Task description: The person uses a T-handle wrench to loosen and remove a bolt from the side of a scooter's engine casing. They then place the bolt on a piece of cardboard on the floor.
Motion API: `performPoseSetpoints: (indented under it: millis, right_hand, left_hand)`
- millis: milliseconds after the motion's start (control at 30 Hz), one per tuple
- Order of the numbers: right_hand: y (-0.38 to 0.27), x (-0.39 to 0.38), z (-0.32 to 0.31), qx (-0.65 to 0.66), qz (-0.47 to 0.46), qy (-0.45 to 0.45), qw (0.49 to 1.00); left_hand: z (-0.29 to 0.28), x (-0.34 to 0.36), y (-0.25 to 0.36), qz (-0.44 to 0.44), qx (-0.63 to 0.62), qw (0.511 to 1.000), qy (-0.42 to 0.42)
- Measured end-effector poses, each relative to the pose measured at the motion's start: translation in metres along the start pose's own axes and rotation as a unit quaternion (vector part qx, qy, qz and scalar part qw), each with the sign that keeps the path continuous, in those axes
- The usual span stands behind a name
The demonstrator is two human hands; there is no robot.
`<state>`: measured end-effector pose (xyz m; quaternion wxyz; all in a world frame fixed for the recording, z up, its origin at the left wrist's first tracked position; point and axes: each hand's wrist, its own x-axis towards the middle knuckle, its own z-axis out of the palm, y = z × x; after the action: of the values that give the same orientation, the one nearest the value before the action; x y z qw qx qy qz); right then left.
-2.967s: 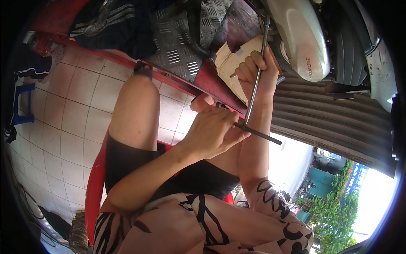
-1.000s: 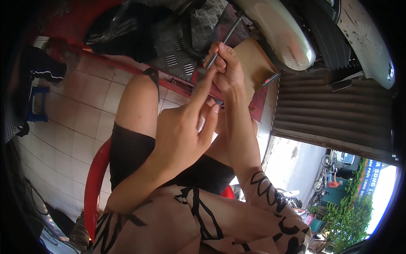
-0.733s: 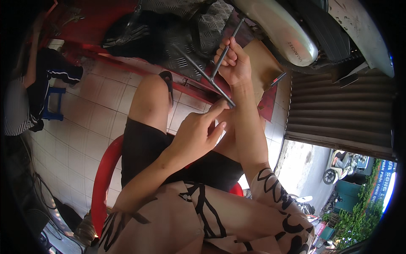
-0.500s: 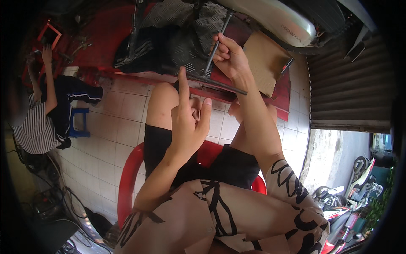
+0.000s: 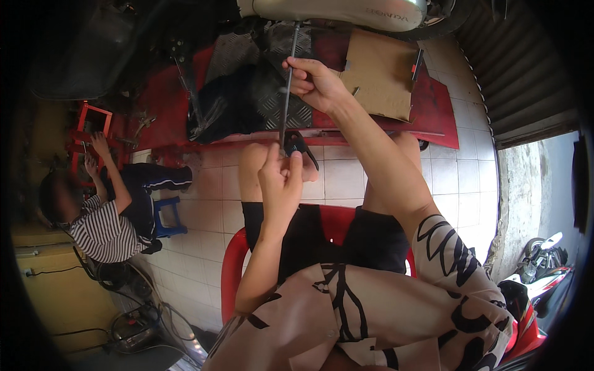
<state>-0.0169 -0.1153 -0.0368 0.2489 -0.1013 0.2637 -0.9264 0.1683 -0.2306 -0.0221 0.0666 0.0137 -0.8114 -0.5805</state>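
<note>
My right hand (image 5: pixel 314 80) is closed around the shaft of a grey metal T-handle wrench (image 5: pixel 288 111), thumb and curled fingers pinching it. The wrench's far end reaches up to the underside of a silver engine cover (image 5: pixel 346 13) on a motorcycle. My left hand (image 5: pixel 281 182) is at the near end of the bar, fingers bent and the index fingertip against it. The crossbar cannot be made out clearly from this angle.
A red work platform (image 5: pixel 433 114) carries a black treaded plate (image 5: pixel 232 52), dark cloth (image 5: pixel 232 102) and a cardboard sheet (image 5: pixel 377 77). At the left a person in a striped shirt (image 5: pixel 111 229) handles a red frame, beside a blue stool (image 5: pixel 168 217). My knees flank the wrench.
The wrench has turned, and its near end is now at my left hand. My left index finger, stretched out before, is bent to the bar. The view has shifted left.
</note>
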Motion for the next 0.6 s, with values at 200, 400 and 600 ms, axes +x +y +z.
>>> performPoseSetpoints:
  millis: [200, 400, 600]
  right_hand:
    - [-0.006, -0.002, -0.002, 0.016, -0.014, -0.010, 1.000]
    - [-0.011, -0.004, 0.000, 0.012, -0.010, -0.003, 1.000]
    - [-0.012, -0.003, -0.004, 0.035, -0.014, -0.007, 0.999]
  left_hand:
    - [0.009, -0.002, 0.045, 0.202, 0.160, 0.964, -0.064]
    - [-0.005, -0.003, 0.011, 0.088, 0.104, 0.989, 0.050]
    - [0.020, -0.006, 0.037, 0.166, 0.172, 0.965, -0.110]
